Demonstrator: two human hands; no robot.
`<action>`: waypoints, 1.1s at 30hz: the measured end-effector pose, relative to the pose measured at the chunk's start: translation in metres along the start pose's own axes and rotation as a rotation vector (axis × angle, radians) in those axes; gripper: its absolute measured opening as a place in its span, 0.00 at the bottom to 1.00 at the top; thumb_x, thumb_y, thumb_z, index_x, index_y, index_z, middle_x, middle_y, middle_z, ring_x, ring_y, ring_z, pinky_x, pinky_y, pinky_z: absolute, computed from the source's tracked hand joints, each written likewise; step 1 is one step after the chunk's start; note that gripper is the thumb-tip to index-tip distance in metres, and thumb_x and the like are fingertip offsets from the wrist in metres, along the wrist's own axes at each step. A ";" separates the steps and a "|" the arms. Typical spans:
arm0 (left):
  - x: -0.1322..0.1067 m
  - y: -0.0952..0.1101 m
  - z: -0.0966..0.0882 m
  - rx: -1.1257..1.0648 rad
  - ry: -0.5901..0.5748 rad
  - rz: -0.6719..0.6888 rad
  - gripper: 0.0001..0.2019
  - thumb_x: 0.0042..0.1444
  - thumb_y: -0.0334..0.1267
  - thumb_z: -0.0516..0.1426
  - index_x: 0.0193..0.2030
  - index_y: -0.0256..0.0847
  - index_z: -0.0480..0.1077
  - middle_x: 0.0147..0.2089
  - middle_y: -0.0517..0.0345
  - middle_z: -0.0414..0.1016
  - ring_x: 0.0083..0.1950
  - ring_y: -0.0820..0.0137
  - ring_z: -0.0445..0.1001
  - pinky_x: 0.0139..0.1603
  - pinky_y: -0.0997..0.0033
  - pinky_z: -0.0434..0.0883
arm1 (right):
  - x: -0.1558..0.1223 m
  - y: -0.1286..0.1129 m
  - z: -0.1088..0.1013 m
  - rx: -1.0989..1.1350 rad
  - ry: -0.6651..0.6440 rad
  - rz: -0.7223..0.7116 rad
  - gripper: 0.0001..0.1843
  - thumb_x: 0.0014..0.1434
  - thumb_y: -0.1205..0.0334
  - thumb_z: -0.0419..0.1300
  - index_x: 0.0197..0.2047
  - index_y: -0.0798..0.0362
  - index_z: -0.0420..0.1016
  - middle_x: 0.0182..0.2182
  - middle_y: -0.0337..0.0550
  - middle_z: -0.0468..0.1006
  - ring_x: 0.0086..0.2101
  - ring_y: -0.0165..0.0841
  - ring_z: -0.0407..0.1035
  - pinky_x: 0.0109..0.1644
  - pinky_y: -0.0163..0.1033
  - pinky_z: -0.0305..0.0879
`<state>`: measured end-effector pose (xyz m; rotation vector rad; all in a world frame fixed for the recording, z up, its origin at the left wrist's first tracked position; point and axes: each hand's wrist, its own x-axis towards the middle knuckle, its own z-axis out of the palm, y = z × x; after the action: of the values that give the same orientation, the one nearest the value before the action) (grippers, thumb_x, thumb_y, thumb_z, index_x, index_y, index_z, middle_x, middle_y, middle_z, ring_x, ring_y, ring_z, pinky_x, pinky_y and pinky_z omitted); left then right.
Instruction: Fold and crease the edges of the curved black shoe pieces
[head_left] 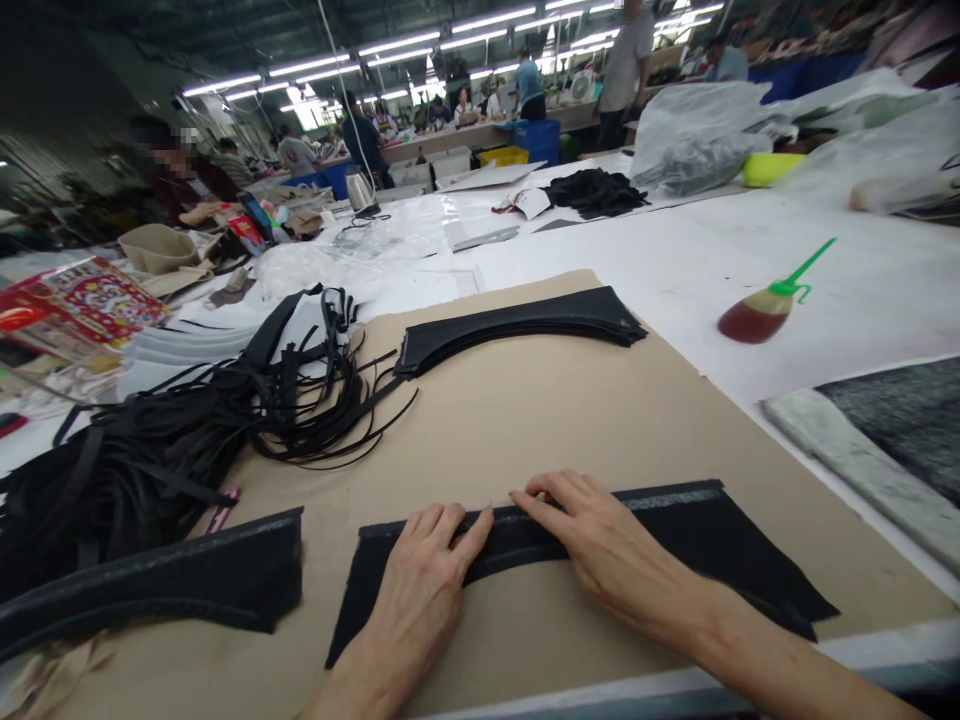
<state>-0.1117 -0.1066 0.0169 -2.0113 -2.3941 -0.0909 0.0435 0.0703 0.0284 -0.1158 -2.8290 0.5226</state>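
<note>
A curved black fabric piece (pixel 675 525) lies in front of me, with a greyish strip along its top edge. My left hand (pixel 424 565) rests on its left half, fingers bent and thumb at the folded top edge. Close beside it, my right hand (pixel 592 540) pinches the same edge near the middle, thumb and index finger together. Both hands cover parts of the piece. Farther back sits a stack of similar black pieces (pixel 517 320). Another black piece (pixel 187 575) lies to the left of my left hand.
Beige board (pixel 570 425) covers the work area on a white table. A heap of black strips (pixel 172 440) spreads at left. On the right stand a red-liquid bottle with green spout (pixel 756 315) and a grey slab (pixel 855 460). Plastic bags (pixel 697 135) lie behind; people work farther off.
</note>
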 end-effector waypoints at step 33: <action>-0.007 -0.005 0.012 0.129 0.191 0.076 0.30 0.56 0.19 0.45 0.63 0.45 0.63 0.50 0.52 0.72 0.47 0.65 0.69 0.49 0.64 0.65 | -0.119 0.064 -0.048 -0.247 0.062 0.284 0.25 0.60 0.77 0.48 0.59 0.55 0.68 0.52 0.50 0.70 0.50 0.39 0.63 0.57 0.49 0.60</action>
<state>-0.1156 -0.1133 0.0047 -1.9378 -2.1496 -0.1183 0.1733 0.1313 0.0202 -0.5771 -2.8178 0.2161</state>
